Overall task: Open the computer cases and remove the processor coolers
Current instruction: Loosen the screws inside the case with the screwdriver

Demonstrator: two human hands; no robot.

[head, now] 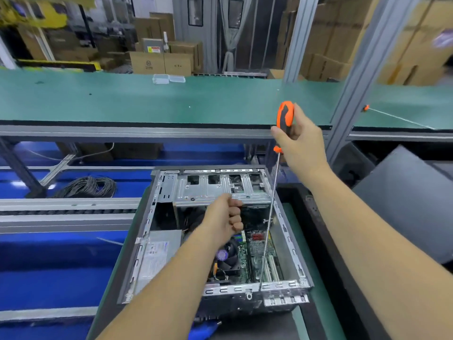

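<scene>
The computer case (215,231) lies open on its side at about 6 o'clock in the view, on a green-topped desk (316,285), its cover off and the inside showing. One case is open here; a dark slanted panel (411,204) leans at 3 o'clock, well apart from it. Inside, the processor cooler (226,258), a single black fan with a purple sticker at its hub, sits on the green board toward 6 o'clock, partly hidden by the left forearm. A silver power supply (157,258) at 8 o'clock carries a white label, its print too small to read. The silver drive cage (215,186) spans the 12 o'clock end.

The left hand (224,219) is curled into a fist over the middle of the case, near the cage's edge; whether it grips anything I cannot tell. The right hand (300,141) grasps one long screwdriver (284,119) by its orange-and-grey handle, the thin shaft slanting down to the case's near rim.

Beyond, at 12 o'clock, brown cardboard boxes (159,61) are stacked, their markings unreadable. One coil of black cable (88,186) lies at 9 o'clock.
</scene>
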